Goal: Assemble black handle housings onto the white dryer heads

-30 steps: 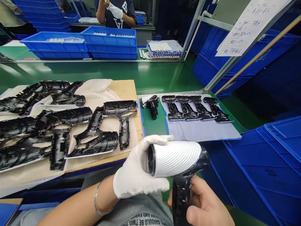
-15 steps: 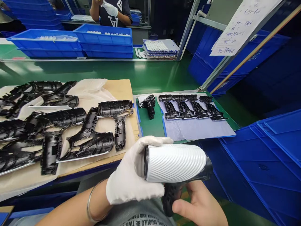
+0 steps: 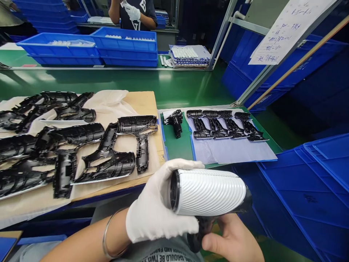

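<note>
1. While the white-gloved left hand (image 3: 158,203) wraps the white ribbed barrel (image 3: 208,193) of a black pistol-grip plastic housing (image 3: 247,200), the bare right hand (image 3: 231,238) closes around the black grip (image 3: 197,236).
2. Housing held above the grey printed shirt (image 3: 160,251), off the green bench (image 3: 109,83) (the glove on the white surface seems the sound hold, keeping bare skin off it).

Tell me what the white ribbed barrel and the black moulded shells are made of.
The white ribbed barrel looks like satin moulded plastic with crisp diagonal ridges; a painted coating is possible. The black shells look like glossy injection-moulded plastic, with thin ribs and bright highlights.
</note>
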`<action>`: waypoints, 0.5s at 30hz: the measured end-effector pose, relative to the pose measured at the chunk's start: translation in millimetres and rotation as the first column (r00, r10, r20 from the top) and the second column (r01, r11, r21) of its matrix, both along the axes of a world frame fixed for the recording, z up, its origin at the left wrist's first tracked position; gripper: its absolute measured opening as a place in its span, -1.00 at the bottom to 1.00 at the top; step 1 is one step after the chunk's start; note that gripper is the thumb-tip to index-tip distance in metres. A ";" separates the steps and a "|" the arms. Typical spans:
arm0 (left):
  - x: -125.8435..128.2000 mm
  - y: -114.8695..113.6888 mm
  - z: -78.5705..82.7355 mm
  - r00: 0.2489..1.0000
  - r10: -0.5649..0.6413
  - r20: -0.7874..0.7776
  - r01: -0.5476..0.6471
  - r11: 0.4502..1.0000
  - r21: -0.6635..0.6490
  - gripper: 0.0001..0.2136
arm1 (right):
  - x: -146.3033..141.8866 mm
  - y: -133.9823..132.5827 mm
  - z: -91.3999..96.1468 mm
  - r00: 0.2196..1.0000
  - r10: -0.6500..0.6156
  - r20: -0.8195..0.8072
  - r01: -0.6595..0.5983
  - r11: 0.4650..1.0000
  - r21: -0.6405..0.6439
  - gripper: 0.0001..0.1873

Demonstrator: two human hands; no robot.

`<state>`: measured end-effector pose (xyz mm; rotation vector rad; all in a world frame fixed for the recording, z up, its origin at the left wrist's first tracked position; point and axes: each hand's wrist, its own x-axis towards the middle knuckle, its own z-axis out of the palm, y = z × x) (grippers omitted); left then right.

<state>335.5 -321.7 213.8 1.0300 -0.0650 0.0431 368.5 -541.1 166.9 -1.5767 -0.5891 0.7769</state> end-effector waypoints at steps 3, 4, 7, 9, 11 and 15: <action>0.9 0.4 1.8 0.999 -0.002 -0.048 0.002 1.000 0.002 -0.28 | -1.2 -5.8 -5.1 0.997 0.009 -0.081 -0.008 1.000 0.014 -0.31; 1.3 0.3 2.7 0.998 0.005 -0.069 -0.005 1.000 0.007 -0.27 | -1.4 -7.6 -6.5 0.995 0.007 -0.098 -0.005 1.000 0.021 -0.28; 2.1 -0.7 5.4 0.987 0.028 -0.156 -0.025 0.999 0.024 -0.29 | -3.3 -13.0 -10.5 0.982 0.021 -0.186 -0.014 0.999 0.037 -0.22; 2.1 -1.2 6.6 0.980 0.030 -0.197 -0.024 0.999 0.032 -0.30 | -6.4 -16.6 -14.1 0.965 0.016 -0.262 -0.004 0.999 0.048 -0.19; 1.9 -1.2 6.6 0.977 0.026 -0.211 -0.019 0.999 0.039 -0.30 | -10.2 -19.6 -18.4 0.946 0.001 -0.325 0.018 0.998 0.053 -0.20; 1.6 -0.2 3.7 0.976 0.012 -0.218 -0.006 1.000 0.031 -0.29 | -12.2 -20.3 -22.7 0.933 -0.006 -0.360 0.030 0.998 0.061 -0.22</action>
